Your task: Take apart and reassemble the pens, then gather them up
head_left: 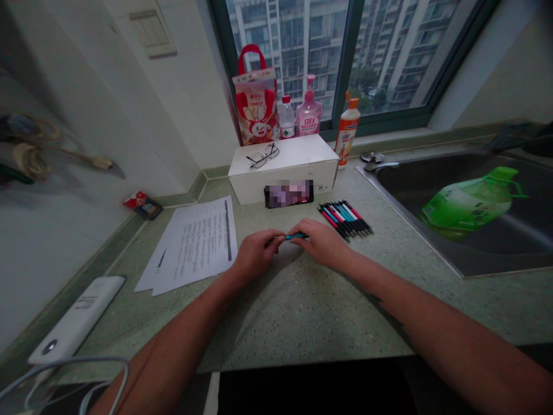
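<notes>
Above the middle of the green speckled counter (302,323), both my hands meet around a small blue pen (296,236). My left hand (257,252) pinches its left end. The fingers of my right hand (323,242) are closed on the right part and hide some of it. Just behind my right hand lies a row of several pens (344,219) in red, blue, white and black. To the left of my left hand are printed paper sheets (196,248).
A white box (283,167) with glasses (263,157) on top stands at the back, a phone (288,193) leaning on its front. Bottles and a red bag (257,109) are behind. The sink (453,253) holds a green jug (473,202). A white power strip (80,317) lies left.
</notes>
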Tool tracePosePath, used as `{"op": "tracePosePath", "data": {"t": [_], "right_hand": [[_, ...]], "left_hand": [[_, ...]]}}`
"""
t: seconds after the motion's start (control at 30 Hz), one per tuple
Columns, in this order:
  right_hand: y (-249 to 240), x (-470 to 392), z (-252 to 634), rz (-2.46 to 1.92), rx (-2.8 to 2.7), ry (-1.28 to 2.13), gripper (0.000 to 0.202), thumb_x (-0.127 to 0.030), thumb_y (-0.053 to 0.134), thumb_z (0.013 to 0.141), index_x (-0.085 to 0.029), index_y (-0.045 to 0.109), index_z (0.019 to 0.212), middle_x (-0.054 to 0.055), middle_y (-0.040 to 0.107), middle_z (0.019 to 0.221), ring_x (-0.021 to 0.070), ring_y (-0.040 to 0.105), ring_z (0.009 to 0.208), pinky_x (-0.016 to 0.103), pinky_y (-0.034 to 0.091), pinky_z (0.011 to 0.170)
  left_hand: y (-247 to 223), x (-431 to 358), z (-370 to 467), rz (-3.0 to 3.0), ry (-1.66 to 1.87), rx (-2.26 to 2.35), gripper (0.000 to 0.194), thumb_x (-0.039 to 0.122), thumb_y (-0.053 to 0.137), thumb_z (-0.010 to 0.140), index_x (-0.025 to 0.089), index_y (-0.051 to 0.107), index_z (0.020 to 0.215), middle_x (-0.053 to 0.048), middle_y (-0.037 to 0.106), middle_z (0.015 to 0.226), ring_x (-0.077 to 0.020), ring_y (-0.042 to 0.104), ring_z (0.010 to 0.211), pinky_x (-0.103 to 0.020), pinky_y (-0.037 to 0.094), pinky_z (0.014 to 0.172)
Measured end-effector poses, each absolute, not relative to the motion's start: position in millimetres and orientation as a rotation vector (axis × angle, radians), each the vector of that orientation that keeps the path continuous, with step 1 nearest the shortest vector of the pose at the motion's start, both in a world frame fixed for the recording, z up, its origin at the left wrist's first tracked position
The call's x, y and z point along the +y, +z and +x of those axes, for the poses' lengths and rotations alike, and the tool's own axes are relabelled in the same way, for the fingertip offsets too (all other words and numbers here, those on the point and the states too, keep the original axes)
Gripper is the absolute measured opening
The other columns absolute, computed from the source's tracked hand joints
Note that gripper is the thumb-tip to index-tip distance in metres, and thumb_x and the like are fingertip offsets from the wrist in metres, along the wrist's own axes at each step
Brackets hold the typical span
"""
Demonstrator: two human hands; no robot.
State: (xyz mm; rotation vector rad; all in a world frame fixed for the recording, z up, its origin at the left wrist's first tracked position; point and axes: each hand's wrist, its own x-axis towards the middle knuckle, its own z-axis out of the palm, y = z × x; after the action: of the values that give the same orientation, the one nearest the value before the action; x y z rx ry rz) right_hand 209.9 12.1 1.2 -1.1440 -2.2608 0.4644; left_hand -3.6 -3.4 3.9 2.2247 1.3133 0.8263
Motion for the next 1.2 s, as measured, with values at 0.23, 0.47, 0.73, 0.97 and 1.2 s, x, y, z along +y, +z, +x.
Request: {"op": "tracePosePath", "data": {"t": [0.23, 0.47, 0.73, 0.97, 1.2], "right_hand": [[-0.2, 13.9, 213.3, -1.152, -2.219, 0.420, 0.010, -0.014, 0.070, 0.089, -0.020, 0.067, 0.097, 0.005, 0.067, 0.097, 0.0203, 0.061, 0.093, 0.031, 0.045, 0.079], [0.6, 11.2, 211.4, -1.132, -2.299, 0.410, 0.014, -0.027, 0.064, 0.097, -0.021, 0.071, 0.108, 0.006, 0.069, 0.102, 0.0212, 0.064, 0.095, 0.032, 0.046, 0.081], [-0.2, 16.7, 216.3, -1.287, -2.316, 0.257, 0.020, -0.017, 0.057, 0.097, -0.018, 0.071, 0.110, 0.009, 0.069, 0.105, 0.0244, 0.062, 0.102, 0.036, 0.045, 0.088], [2.8, 19.3, 222.5, -1.390, -2.281, 0.111, 0.021, -0.020, 0.056, 0.099, -0.020, 0.074, 0.109, 0.010, 0.069, 0.102, 0.0262, 0.061, 0.097, 0.038, 0.043, 0.082], [1.8, 17.7, 216.8, -1.179, -2.491, -0.023, 0.020, -0.015, 0.062, 0.095, -0.023, 0.078, 0.106, 0.010, 0.065, 0.098, 0.0252, 0.057, 0.095, 0.037, 0.041, 0.080]], "left_hand": [[2.3, -2.6, -3.9, 2.158, 0.844, 1.348, 0.024, 0.030, 0.051, 0.101, 0.021, 0.074, 0.102, 0.001, 0.069, 0.070, -0.0153, 0.065, 0.067, -0.027, 0.047, 0.070], [-2.2, -0.7, -3.8, 2.215, 0.850, 1.320, 0.018, 0.027, 0.068, 0.093, 0.020, 0.072, 0.109, -0.005, 0.076, 0.100, -0.0203, 0.071, 0.088, -0.031, 0.053, 0.079], [-0.8, 2.4, -6.4, 2.292, 0.744, 1.451, 0.015, 0.024, 0.060, 0.097, 0.021, 0.074, 0.102, -0.006, 0.077, 0.102, -0.0232, 0.071, 0.093, -0.036, 0.052, 0.085], [-0.1, 5.1, -11.0, 2.208, 0.749, 1.687, 0.016, 0.024, 0.059, 0.095, 0.021, 0.073, 0.102, -0.006, 0.077, 0.101, -0.0247, 0.070, 0.090, -0.036, 0.052, 0.079], [-3.2, 5.2, -8.6, 2.363, 0.688, 1.638, 0.011, 0.019, 0.060, 0.094, 0.020, 0.070, 0.098, -0.006, 0.074, 0.099, -0.0245, 0.066, 0.092, -0.037, 0.050, 0.081]]}}
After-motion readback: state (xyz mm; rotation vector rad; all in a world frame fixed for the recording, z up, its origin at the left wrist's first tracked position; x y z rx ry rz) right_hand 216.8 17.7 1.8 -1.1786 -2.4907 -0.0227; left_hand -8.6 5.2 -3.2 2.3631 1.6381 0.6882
